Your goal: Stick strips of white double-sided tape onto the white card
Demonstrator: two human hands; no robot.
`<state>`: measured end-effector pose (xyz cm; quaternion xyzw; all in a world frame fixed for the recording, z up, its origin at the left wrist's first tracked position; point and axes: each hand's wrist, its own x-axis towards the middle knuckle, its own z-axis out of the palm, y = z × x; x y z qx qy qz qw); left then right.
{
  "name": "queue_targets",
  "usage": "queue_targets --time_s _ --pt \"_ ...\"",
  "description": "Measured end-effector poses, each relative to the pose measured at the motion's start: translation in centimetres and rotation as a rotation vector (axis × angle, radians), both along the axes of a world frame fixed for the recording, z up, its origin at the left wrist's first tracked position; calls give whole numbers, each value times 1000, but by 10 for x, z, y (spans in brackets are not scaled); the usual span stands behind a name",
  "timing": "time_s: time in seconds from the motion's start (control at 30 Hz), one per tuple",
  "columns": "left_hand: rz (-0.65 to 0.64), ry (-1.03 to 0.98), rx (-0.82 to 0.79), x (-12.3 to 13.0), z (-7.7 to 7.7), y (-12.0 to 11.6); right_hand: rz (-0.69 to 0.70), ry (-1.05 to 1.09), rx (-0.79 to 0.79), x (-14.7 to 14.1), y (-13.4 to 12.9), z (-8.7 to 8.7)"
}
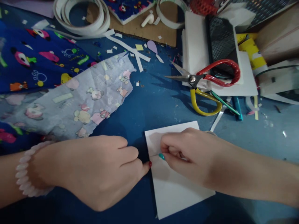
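Observation:
A white rectangular pad or folded card (178,189) lies on the blue table, slightly turned. My left hand (98,171), with a beaded bracelet (24,172) on its wrist, is closed at the card's left edge. Its thumb, with a red nail, touches that edge, and the curled fingers hide anything inside. My right hand (187,149) is closed in a pinch over the card's upper half. Its teal thumbnail sits by a faint line running to the left edge; what the fingertips hold, if anything, is hidden.
Scissors (192,79) with red and yellow handles lie open beyond the card. Patterned wrapping paper (100,96) spreads at left. Tape rolls (81,18), paper scraps (139,47) and cardboard (168,34) lie behind. A black phone (221,43) rests on white sheets (196,37) at right.

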<state>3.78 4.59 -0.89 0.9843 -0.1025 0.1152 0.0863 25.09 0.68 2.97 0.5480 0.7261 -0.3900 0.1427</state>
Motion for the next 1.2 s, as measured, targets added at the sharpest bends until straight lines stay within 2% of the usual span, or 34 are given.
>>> queue_targets --time_s 0.2,0.4,0.7,0.97,1.2 --pt "26 -6 -47 -1 -2 1 -1 3 1 1 -1 0" --pt "9 13 -22 0 -2 0 -1 3 4 1 -1 -1" --pt "62 -8 -121 0 -2 1 -14 13 5 1 -1 -2" --pt "6 3 -42 1 -2 4 -13 11 -3 0 0 -2" --pt "17 -30 -14 1 -3 5 5 1 41 1 -3 -3"
